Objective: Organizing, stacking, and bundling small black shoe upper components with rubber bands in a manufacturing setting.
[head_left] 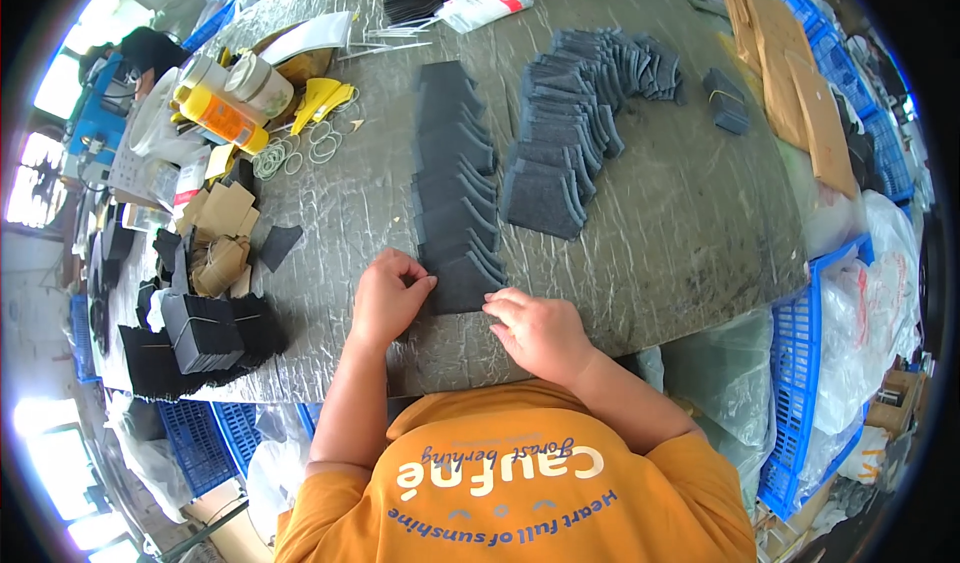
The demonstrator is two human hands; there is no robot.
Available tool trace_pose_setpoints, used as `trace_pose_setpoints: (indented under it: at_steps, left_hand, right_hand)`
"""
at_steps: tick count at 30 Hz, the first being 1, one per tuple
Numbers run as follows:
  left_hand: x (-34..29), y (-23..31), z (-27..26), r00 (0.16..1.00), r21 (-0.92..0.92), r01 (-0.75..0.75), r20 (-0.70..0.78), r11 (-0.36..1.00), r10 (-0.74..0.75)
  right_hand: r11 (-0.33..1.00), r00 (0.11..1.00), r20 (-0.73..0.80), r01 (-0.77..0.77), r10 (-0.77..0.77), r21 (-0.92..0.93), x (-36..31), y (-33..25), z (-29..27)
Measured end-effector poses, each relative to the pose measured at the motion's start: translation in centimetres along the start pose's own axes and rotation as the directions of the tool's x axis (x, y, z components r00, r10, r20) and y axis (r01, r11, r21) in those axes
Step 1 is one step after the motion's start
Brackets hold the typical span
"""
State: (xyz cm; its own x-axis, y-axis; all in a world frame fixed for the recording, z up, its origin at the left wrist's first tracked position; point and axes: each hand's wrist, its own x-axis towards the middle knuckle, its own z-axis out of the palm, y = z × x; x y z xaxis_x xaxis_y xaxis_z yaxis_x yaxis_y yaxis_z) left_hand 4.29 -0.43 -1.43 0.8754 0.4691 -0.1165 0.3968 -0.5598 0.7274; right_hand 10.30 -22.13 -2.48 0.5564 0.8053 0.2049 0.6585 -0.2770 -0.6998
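Observation:
A column of overlapping dark grey, curved-edged fabric pieces (455, 163) runs up the table in front of me. At its near end, my left hand (388, 298) is closed, thumb and forefinger pinching at the left edge of the nearest dark fabric piece (462, 291). My right hand (543, 331) has its fingertips closed at the lower right corner of the same piece. The piece lies flat between the hands. To the right, a second fanned row of similar pieces (560, 153) bends away toward the far right.
Banded dark stacks (203, 333) and brown card pieces (225, 213) lie at left. Behind them are an orange-yellow bottle (222, 118), white tubs (258, 83) and rubber bands (275, 160). A small banded bundle (727, 103) and brown cardboard (775, 58) lie right, beyond which stands a blue crate (793, 363).

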Motion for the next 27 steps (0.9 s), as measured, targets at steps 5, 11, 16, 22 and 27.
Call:
trace_pose_setpoints:
  at_steps: [5,11,16,22,27]
  left_hand:
    - [-1.4,1.5,-0.6,0.993,-0.412,0.097,0.095,0.906,-0.064]
    - [-0.9,1.2,0.0,0.98,-0.682,0.18,0.062,0.708,-0.19]
    - [-1.9,2.3,1.3,0.983,-0.661,-0.027,-0.154,0.75,-0.1]
    - [-3.4,4.4,2.0,0.981,-0.338,-0.166,-0.155,0.926,0.12]
    - [-4.1,4.0,2.1,0.99,-0.511,-0.14,-0.054,0.848,0.131]
  right_hand:
    - [0.991,0.914,-0.397,-0.041,0.091,0.131,2.2,0.7,-0.4]
    - [0.941,0.907,-0.317,-0.192,0.279,0.278,3.6,3.7,-2.8]
    - [0.994,0.946,-0.305,-0.11,0.108,0.011,3.9,1.7,-3.9]
    - [0.771,0.972,0.186,-0.23,0.146,0.594,2.5,-2.7,0.1]
    - [0.65,0.983,0.179,-0.169,0.051,0.741,2.1,-2.0,1.4]
